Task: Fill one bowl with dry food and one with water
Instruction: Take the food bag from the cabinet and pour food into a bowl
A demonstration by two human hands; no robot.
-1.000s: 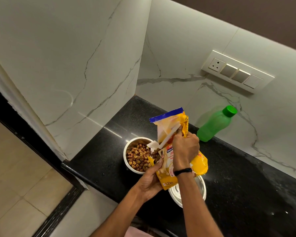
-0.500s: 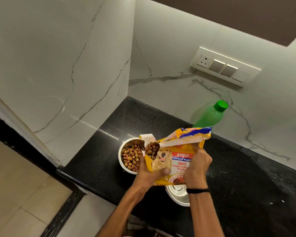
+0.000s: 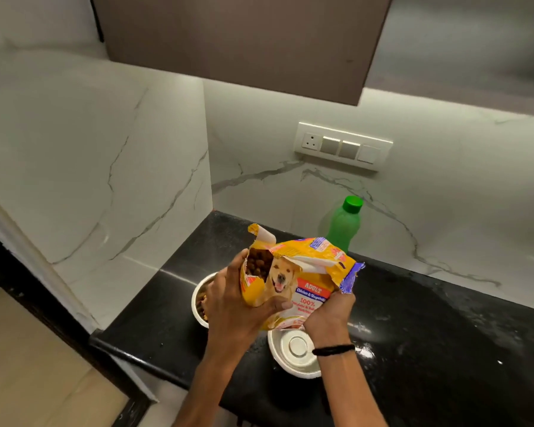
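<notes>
At the back left corner of the black counter [image 3: 429,334], where two white marble walls meet, we list the following, largest first. A brown wall cabinet [image 3: 244,41] hangs above the corner. A white switch plate [image 3: 342,146] is set in the rear wall. A yellow dog-food bag [image 3: 293,282], printed with a dog's face and the word ADULT, is held in the air over the counter's front edge, above both bowls, lying roughly level with its torn mouth to the left; brown kibble [image 3: 259,263] shows inside the opening. We see the left hand [image 3: 235,306] clasped around the mouth end, thumb pressed across the printed front, fingers curled behind. The right hand [image 3: 330,312] grips the lower right part of the bag from beneath, fingers closed into the folds; a black band [image 3: 333,350] circles that wrist. A green bottle [image 3: 342,228] with a green cap stands upright against the rear wall, behind the bag. One steel bowl [image 3: 198,298] sits on the counter near the front edge, mostly hidden by the left hand, with kibble visible inside. A second steel bowl [image 3: 290,352] sits just right of it, nearer the front edge, touching or nearly so; it looks empty and dry.
</notes>
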